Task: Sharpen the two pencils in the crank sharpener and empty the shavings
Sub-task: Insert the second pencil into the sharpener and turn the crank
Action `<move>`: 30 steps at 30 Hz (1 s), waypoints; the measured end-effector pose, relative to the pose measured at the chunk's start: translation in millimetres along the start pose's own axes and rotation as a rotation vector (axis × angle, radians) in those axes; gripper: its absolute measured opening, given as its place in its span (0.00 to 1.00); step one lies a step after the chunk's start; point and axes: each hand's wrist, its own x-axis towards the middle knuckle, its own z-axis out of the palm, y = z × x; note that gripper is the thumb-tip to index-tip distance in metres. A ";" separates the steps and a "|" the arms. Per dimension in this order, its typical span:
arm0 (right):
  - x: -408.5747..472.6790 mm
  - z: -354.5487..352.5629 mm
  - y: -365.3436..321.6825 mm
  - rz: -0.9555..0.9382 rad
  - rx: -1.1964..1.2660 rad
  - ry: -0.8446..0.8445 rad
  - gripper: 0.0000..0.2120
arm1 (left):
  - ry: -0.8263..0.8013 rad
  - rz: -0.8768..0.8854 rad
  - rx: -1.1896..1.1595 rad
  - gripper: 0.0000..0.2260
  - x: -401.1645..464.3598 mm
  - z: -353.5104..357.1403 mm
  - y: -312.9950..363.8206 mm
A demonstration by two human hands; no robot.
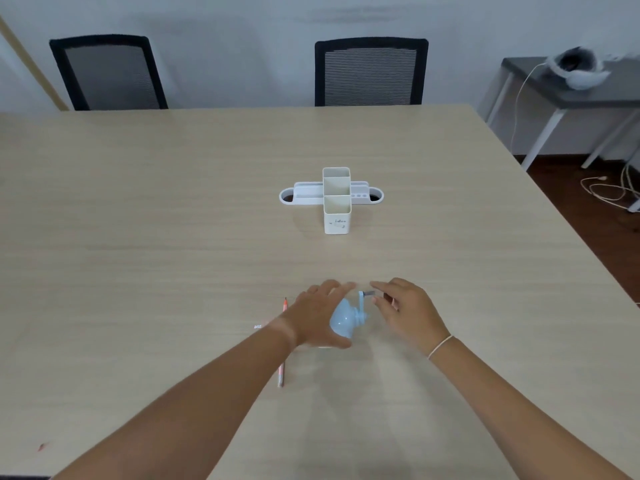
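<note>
From the head camera, a white desk organizer (335, 199) stands mid-table, its two tall square cups showing nothing inside; the front cup bears small print reading "idea". The table (138, 220) lies broad and bare around it, with its right edge slanting toward the near corner. Near the front, the left hand (317, 315) lies spread over the pale blue crank sharpener (343, 322), fingers straight. The right hand (403, 308) pinches the crank handle (369, 294) between thumb and forefinger. One pink pencil (283, 344) lies on the table just left of the sharpener, passing under the left wrist.
</note>
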 end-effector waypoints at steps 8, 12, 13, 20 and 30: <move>-8.2 19.5 -39.8 -0.227 -0.105 -0.201 0.18 | 0.036 -0.073 -0.062 0.40 -33.1 -24.2 -38.6; -0.6 38.5 -50.5 -0.248 -0.184 -0.377 0.25 | -0.002 -0.112 -0.033 0.28 -43.6 -18.8 -50.0; 2.0 41.7 -52.0 -0.239 -0.203 -0.403 0.26 | 0.008 -0.116 -0.025 0.24 -44.4 -18.0 -50.9; 9.1 53.1 -49.5 -0.098 -0.261 -0.460 0.26 | 0.077 -0.111 0.020 0.11 -40.8 -13.9 -44.3; 11.9 59.4 -49.4 -0.025 -0.251 -0.444 0.24 | 0.107 -0.108 0.064 0.11 -41.8 -18.4 -56.8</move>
